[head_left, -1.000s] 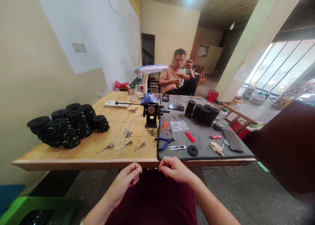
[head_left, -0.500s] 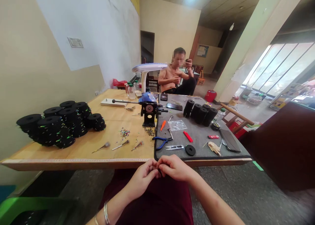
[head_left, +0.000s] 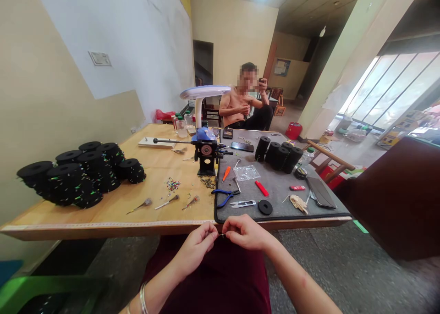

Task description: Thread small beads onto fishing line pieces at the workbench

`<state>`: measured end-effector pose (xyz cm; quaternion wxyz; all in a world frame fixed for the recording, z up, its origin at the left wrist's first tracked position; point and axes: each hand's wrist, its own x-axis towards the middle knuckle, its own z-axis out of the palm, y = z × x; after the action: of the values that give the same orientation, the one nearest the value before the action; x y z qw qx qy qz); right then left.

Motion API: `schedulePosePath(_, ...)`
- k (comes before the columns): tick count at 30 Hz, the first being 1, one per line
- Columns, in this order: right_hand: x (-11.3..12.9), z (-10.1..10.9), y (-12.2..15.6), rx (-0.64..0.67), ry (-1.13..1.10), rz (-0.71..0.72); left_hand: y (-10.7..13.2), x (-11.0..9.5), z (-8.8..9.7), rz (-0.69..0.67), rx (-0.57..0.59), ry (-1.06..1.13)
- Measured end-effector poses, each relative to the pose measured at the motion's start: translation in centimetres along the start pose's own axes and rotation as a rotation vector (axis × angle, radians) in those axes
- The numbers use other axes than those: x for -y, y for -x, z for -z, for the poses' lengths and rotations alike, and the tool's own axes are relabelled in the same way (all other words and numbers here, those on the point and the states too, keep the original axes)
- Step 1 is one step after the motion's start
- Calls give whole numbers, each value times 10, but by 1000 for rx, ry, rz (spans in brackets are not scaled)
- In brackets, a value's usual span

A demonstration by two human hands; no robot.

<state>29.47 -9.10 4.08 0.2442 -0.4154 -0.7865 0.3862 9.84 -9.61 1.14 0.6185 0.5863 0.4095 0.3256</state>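
Observation:
Just off the table's front edge, my left hand [head_left: 200,241] and my right hand [head_left: 244,233] face each other, both closed in a pinch. Between their fingertips runs a tiny thin piece [head_left: 221,234], too small to name. Nearest on the grey mat [head_left: 202,215] side lie thread snips [head_left: 243,204], a black foam spool [head_left: 265,207] and blue-handled pliers [head_left: 225,197]. Bristle-like bundles [head_left: 191,202] lie on the wood, left of the mat. Behind them is a pile of small coloured beads [head_left: 172,184].
Stacked black foam spools [head_left: 72,174] stand at the left, more spools [head_left: 278,155] at the right. A black winding device [head_left: 206,157] and a lamp [head_left: 205,92] stand mid-table. A red cutter [head_left: 261,188] and a phone [head_left: 242,146] lie on the mat. A person [head_left: 245,98] sits beyond the table.
My hands have drawn slightly apart, and a thin piece now shows between the fingertips. The whole view has shifted a little.

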Motion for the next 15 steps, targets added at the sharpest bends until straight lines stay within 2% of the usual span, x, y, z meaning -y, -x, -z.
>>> schedulePosePath(6,-5,-5,-1,-17,19,20,4,-5,-1,-78,-70,-131)
schedulePosePath(15,-16,-4,-1,-80,74,57,4,-7,-6,-76,-128,-144)
